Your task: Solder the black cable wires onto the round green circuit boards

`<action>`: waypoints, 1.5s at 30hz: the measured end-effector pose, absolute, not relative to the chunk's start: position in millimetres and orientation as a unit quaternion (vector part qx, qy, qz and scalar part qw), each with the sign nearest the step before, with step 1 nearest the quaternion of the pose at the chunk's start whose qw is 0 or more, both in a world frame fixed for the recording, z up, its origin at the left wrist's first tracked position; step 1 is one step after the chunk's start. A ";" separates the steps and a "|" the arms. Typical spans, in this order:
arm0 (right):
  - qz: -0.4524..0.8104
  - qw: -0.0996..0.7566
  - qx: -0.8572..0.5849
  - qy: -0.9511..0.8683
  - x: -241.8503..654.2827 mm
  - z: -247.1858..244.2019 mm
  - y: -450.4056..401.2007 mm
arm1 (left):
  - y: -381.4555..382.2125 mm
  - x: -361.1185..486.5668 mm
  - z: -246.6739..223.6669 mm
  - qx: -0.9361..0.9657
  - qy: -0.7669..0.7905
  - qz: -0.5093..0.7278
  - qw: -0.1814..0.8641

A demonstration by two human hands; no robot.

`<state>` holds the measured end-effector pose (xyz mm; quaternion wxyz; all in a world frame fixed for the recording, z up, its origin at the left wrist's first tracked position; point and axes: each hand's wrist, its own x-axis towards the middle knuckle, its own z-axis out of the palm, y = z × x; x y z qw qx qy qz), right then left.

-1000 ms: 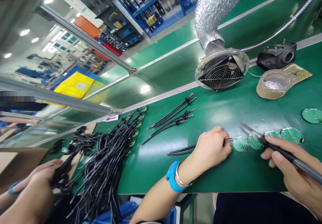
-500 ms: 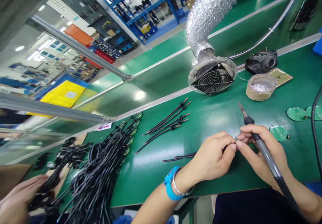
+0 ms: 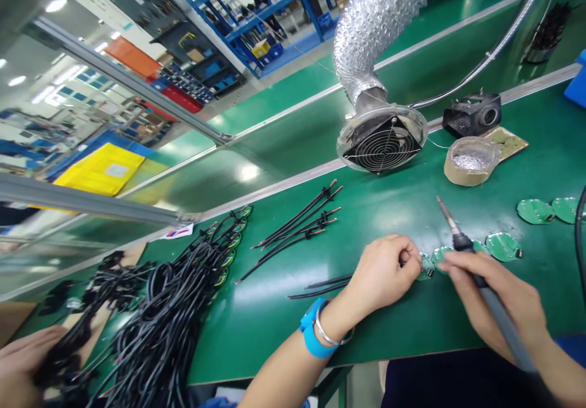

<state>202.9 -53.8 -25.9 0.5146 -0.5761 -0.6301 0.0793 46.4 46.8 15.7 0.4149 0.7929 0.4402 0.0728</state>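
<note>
My right hand grips a soldering iron like a pen, its metal tip pointing up and away from me. Small round green circuit boards lie in a row beneath and beside that hand. My left hand is curled closed at the row's left end, close to a circuit board. Something dark shows between its fingers, and thin black cables run under the wrist toward it; it seems to pinch one, though the held end is hidden.
Short black cables with bared ends lie left of centre. A large cable bundle fills the left, where another person's hand rests. A fume extractor hangs over the back; a solder-filled tape ring and black iron stand sit right of it.
My hands, fingertips together before, have come apart. The right hand with the soldering iron has moved right and down, uncovering circuit boards. The view has shifted slightly.
</note>
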 end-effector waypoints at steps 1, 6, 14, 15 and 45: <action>0.090 0.503 -0.592 -0.624 211.3 -26.1 -57.7 | 46.5 48.2 13.4 0.812 0.438 0.058 0.382; 0.134 0.476 -0.613 -0.616 247.0 -26.0 -68.5 | 44.1 54.2 4.0 0.855 0.427 0.035 0.294; 0.147 0.451 -0.601 -0.643 250.6 -28.6 -65.4 | 45.9 56.2 1.0 0.857 0.429 0.031 0.283; 0.147 0.451 -0.599 -0.645 250.1 -27.9 -64.7 | 45.9 56.4 1.3 0.857 0.431 0.030 0.282; 0.149 0.491 -0.608 -0.605 253.7 -27.8 -75.4 | 51.4 63.3 7.0 0.867 0.432 -0.010 0.248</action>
